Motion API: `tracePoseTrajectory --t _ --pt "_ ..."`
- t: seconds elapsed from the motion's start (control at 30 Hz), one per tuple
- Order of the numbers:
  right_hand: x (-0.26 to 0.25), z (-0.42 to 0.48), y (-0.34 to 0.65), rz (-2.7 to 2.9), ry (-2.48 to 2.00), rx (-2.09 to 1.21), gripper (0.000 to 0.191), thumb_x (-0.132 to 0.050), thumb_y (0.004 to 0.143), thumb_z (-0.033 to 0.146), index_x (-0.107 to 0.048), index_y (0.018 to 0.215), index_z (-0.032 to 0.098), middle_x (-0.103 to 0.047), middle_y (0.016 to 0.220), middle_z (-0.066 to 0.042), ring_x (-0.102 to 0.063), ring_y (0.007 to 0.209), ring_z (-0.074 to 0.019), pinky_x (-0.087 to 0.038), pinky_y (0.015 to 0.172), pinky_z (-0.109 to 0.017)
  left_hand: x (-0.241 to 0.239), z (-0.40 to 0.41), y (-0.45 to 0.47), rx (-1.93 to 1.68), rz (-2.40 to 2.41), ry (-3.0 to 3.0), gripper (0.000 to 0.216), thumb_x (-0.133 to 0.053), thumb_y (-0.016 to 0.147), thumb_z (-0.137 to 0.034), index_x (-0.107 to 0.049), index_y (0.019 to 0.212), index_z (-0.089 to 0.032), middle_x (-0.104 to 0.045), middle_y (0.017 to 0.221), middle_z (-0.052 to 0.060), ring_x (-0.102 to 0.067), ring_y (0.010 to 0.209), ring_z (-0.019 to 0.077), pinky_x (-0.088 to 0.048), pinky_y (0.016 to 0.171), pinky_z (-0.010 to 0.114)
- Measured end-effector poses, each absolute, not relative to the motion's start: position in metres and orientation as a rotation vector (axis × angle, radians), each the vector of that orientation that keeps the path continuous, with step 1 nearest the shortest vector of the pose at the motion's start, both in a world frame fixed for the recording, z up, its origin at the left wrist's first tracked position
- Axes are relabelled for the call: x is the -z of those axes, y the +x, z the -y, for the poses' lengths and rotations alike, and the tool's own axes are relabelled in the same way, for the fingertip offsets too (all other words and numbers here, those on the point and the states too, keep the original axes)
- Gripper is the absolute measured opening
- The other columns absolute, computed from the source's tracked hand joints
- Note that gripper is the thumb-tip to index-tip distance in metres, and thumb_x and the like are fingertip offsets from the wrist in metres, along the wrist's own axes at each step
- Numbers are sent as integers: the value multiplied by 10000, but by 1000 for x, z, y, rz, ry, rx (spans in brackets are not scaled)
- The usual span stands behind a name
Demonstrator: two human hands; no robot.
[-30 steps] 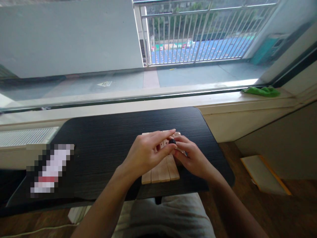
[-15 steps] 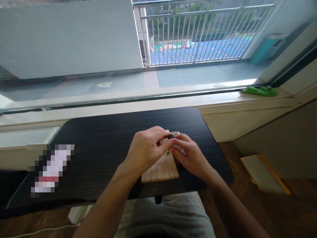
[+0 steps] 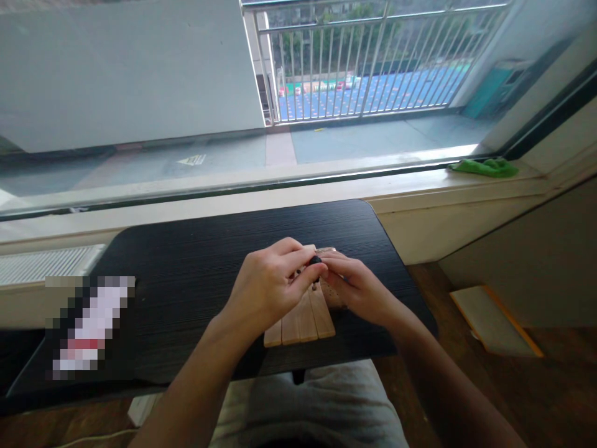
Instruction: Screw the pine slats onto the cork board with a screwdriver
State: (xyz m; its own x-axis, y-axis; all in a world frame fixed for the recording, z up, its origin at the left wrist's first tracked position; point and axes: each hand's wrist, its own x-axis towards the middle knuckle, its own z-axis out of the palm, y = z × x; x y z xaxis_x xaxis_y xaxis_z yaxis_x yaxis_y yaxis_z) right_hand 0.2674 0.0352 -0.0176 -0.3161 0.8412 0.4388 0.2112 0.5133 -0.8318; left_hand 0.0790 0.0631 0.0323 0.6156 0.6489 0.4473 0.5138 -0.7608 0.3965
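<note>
Both of my hands meet over a slatted piece of light wood (image 3: 300, 320) lying on the black table. My left hand (image 3: 275, 274) has its thumb and fingers closed on a small black round piece (image 3: 316, 260). From the other side my right hand (image 3: 359, 283) bends in, its fingertips pressed together against the same spot; whatever they grip is hidden. Small dark dots, maybe holes or screws, show on the wood between the hands. A brownish speckled thing (image 3: 332, 297) lies partly under my right hand, its kind unclear.
The black table (image 3: 196, 267) stands against a window sill. A blurred-out item (image 3: 96, 326) lies on its left side. A green cloth (image 3: 485, 167) rests on the sill, and a white radiator (image 3: 51, 262) is at the left. An orange-edged board (image 3: 494, 320) is on the floor to the right.
The view has shifted slightly. My right fingers have drawn together closer to the black piece, and more of the speckled thing beneath them shows. The wood stays in place.
</note>
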Motion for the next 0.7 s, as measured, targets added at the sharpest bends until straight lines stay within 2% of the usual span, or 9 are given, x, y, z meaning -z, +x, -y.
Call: tracePoseTrajectory --t 0.13,0.23,0.43,0.6,0.7 --pt "14 -36 268 1867 -873 -835 247 -487 973 155 -696 1088 220 -699 1126 -84 -616 1103 -204 -472 990 -402 -33 -63 79 -850 -923 2624 211 -583 950 -298 -736 1004 -163 -712 963 58 -673 797 152 -517 683 258" --pt "13 -35 271 1895 -863 -845 251 -490 974 148 -686 1106 230 -703 1093 -70 -623 1079 -194 -482 969 -380 -32 -62 78 -841 -901 2608 190 -586 948 -285 -728 984 -164 -699 973 60 -679 838 160 -528 712 263" --pt "12 -36 273 1945 -861 -817 223 -508 969 147 -676 1098 219 -704 1077 -70 -606 1098 -207 -455 993 -403 -33 -61 76 -806 -866 2565 181 -567 957 -261 -712 1014 -169 -673 1006 61 -675 903 168 -538 771 278" --pt "11 -36 271 1941 -883 -774 144 -543 967 195 -681 928 199 -702 927 -58 -635 981 -210 -487 910 -386 -35 -61 76 -717 -897 2547 221 -523 972 -267 -704 1056 -172 -643 954 52 -653 830 162 -544 757 297" --pt "13 -36 271 1942 -904 -690 112 -575 945 182 -677 901 198 -721 943 -67 -650 976 -212 -493 902 -386 -36 -61 77 -678 -901 2526 240 -501 975 -252 -694 1094 -175 -651 976 56 -654 831 167 -550 765 309"
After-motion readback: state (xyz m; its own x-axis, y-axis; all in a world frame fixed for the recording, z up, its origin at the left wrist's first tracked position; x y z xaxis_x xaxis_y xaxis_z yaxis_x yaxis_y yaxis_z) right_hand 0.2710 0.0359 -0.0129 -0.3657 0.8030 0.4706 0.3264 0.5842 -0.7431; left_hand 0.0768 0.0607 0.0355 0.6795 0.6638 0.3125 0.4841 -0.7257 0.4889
